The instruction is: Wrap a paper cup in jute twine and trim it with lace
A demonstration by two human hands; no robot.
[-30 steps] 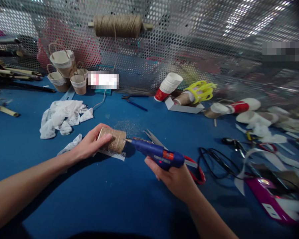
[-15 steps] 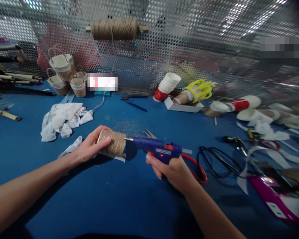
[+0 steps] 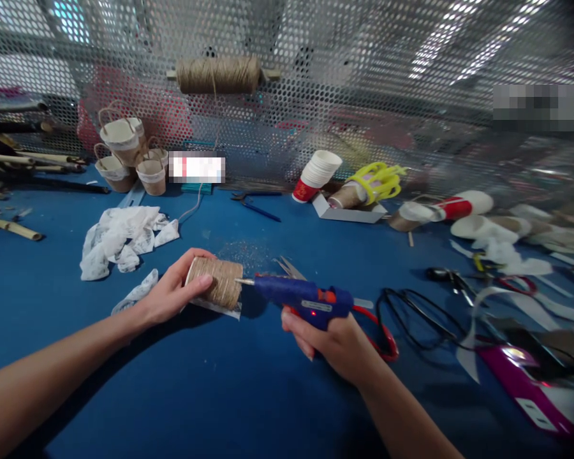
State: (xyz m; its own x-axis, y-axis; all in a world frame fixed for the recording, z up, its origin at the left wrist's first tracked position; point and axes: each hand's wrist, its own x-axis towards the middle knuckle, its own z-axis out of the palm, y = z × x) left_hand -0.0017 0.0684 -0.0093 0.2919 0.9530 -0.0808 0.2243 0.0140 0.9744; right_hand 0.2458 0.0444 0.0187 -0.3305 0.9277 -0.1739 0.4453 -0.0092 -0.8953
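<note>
My left hand point(image 3: 178, 288) is closed around a paper cup wrapped in brown twine point(image 3: 224, 284), which lies on its side with its twine-covered wall toward me. A strip of white lace point(image 3: 222, 310) shows along the cup's lower edge. In my right hand point(image 3: 323, 331) is a blue hot glue gun point(image 3: 291, 292) with a small red light lit. Its metal nozzle meets the right end of the twine wrapping; whether it touches I cannot tell. A clear glue stick point(image 3: 363, 303) pokes out of the gun's back.
White lace point(image 3: 124, 236) lies heaped at the left, near twine-handled cups point(image 3: 152, 175). A twine spool point(image 3: 219, 74) hangs on the mesh. Scissors point(image 3: 291, 268) lie behind the glue gun. Stacked paper cups point(image 3: 316, 175), black cable point(image 3: 402, 319) and a purple power strip point(image 3: 521, 382) are at the right.
The whole view has shifted slightly, so things sit a little lower in the picture. The nozzle has moved slightly inward over the cup's right end. Both hands keep their hold.
</note>
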